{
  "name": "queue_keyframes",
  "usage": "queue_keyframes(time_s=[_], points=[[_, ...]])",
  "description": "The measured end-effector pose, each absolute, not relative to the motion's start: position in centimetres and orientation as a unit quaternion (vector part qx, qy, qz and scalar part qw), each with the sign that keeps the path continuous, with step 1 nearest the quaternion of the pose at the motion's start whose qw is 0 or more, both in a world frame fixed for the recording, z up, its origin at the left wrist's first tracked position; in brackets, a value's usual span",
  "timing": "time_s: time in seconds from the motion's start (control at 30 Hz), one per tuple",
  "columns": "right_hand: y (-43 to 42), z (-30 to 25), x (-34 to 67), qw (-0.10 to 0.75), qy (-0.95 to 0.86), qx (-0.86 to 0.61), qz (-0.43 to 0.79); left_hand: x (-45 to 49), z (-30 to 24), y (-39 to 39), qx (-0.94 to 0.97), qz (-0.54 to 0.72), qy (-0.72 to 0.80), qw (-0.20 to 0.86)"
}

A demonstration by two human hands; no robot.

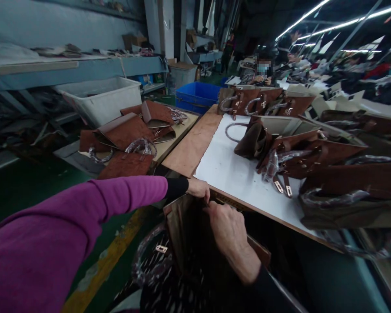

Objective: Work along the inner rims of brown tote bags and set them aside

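A brown leather handbag (177, 226) rests on my lap, against the near edge of the worktable. My left hand (198, 189), in a purple sleeve with a black cuff, pinches the bag's top rim. My right hand (230, 230) is closed on the same rim just to the right. The bag's handle (146, 256) is wrapped in clear plastic and hangs down at the left with a metal buckle (161, 248). The bag's inside is dark and hidden.
The worktable (231, 169) has a white sheet on it, with several brown handbags (313, 156) lined up at the right and back. More bag parts lie on a lower table (169, 143) at the left. A white tub (99, 100) and a blue crate (197, 96) stand behind. Other people work in the distance.
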State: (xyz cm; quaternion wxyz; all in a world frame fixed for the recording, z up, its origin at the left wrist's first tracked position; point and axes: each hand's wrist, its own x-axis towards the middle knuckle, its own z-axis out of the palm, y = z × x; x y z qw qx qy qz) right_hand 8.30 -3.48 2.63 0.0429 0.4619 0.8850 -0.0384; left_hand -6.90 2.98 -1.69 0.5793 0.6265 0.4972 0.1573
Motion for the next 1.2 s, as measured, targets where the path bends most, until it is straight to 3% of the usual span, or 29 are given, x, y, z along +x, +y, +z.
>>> queue_keyframes(time_s=[0.2, 0.33, 0.6, 1.2], points=[[-2.4, 3.4, 11.7, -0.001, 0.875, 0.458, -0.155, -8.2, 0.1, -0.2, 0.688, 0.087, 0.507, 0.511], [-2.2, 1.8, 13.4, -0.016, 0.845, 0.476, -0.244, -7.8, 0.6, -2.0, 0.773, 0.102, 0.479, 0.403], [-2.0, 0.3, 13.3, -0.029, 0.827, 0.515, -0.222, -6.4, 0.9, -1.3, 0.871, 0.138, 0.393, 0.261], [-2.0, 0.6, 13.1, -0.018, 0.817, 0.538, -0.207, -6.9, -0.3, -1.3, 0.84, 0.138, 0.458, 0.256]])
